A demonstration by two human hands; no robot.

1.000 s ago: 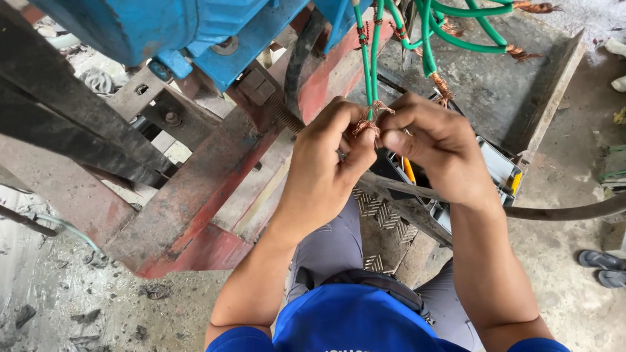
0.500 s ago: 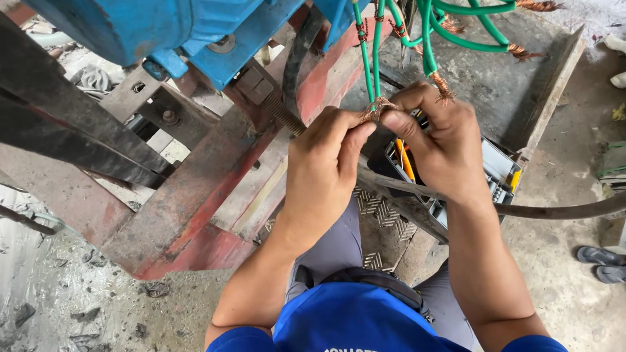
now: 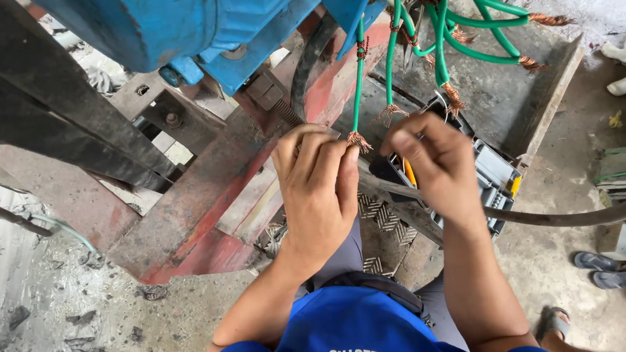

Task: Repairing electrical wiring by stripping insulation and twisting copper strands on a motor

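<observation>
Head view | left hand pinches the frayed copper tip of a green wire hanging from the blue motor | right hand just beside, fingers curled, grip unclear | tight room: red steel frame left, grey toolbox right | rubble-strewn concrete floor, sandals nearby

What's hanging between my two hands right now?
In the head view, a green wire with a frayed copper end hangs between the left hand and right hand.
</observation>
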